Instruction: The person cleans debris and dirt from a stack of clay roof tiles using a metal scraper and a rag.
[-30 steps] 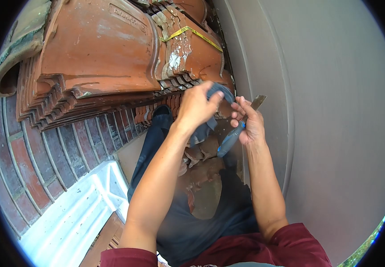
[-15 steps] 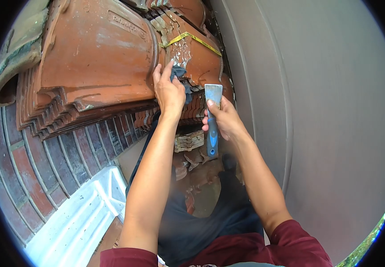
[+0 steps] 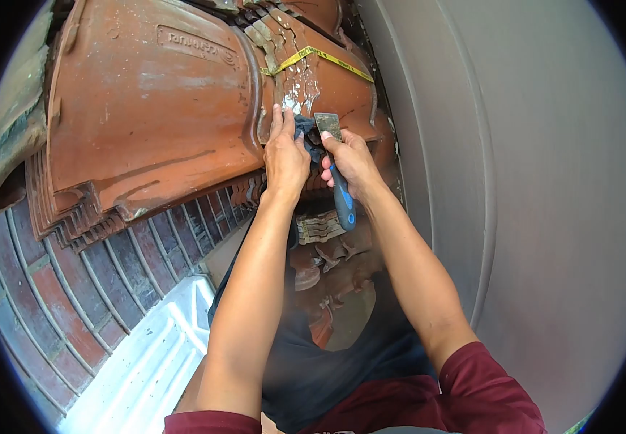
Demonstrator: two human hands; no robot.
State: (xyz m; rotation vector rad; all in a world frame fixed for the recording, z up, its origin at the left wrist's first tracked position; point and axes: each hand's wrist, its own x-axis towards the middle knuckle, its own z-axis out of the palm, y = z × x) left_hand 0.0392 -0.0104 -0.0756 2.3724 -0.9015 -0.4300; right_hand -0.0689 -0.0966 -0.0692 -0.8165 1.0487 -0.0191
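Along the right side of the view a plain grey wall (image 3: 544, 181) fills the frame from top to bottom, and against its foot leans a large stack of terracotta roof tiles (image 3: 154, 116), their stepped edges fanned out towards the lower left. Below the stack runs a brick wall (image 3: 74, 289) with pale mortar joints, and at the bottom left lies a white ribbed sheet (image 3: 139, 362). Broken tile pieces (image 3: 327, 267) lie on the ground between the person's forearms, under the stack. A yellow strap (image 3: 327, 58) crosses the upper tiles of a second bundle, where a whitish smear shows on the clay. The left hand (image 3: 285, 155) rests flat on the tile face just beside that smear, fingers stretched upward and together, pressing a dark blue cloth (image 3: 306, 130) against the tile; the cloth bunches out between the two hands. The right hand (image 3: 349, 163) is closed firmly around a scraper (image 3: 335, 170), its blue and black handle sticking out below the fist and pointing down, its flat metal blade set against the tile just right of the left fingertips. Both hands are close together, almost touching at the cloth.
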